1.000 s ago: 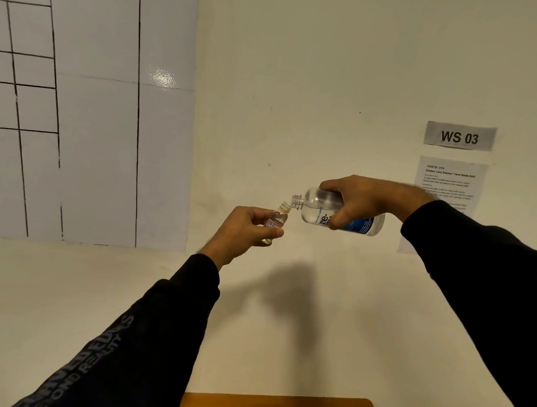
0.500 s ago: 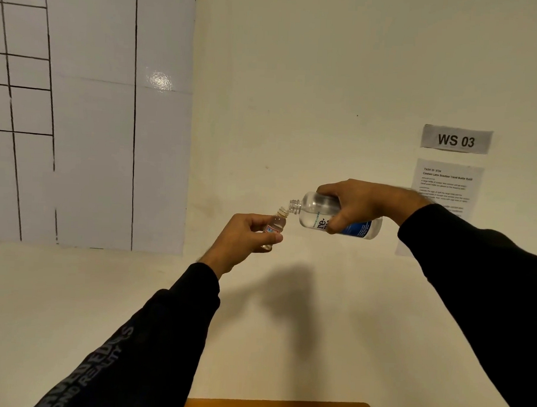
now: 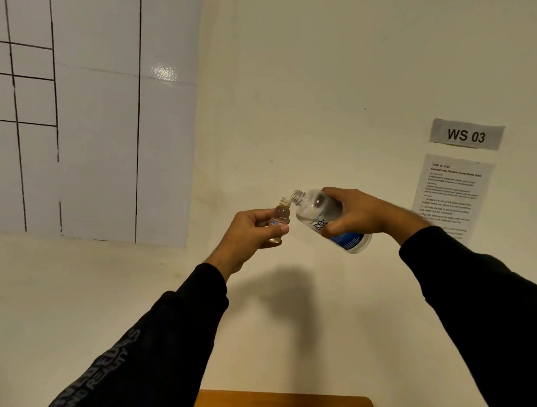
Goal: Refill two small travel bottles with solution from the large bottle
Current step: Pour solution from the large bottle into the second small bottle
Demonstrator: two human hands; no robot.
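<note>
Wooden table edge point(image 3: 283, 405) nearest, cream wall behind. Our left hand point(image 3: 247, 230) grips the small travel bottle point(image 3: 279, 217) upright; right hand point(image 3: 357, 215) wraps the large bottle point(image 3: 325, 219), now tipped back, mouth lifted off: pour paused, probably filled.

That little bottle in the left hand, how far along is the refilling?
Done: both bottles are uncapped. In hand: the left hand grips the small bottle, clear liquid nearly up to its neck; the right hand holds the large bottle tilted beside its mouth, no stream visible. Left: no second travel bottle or caps are in view.
</note>
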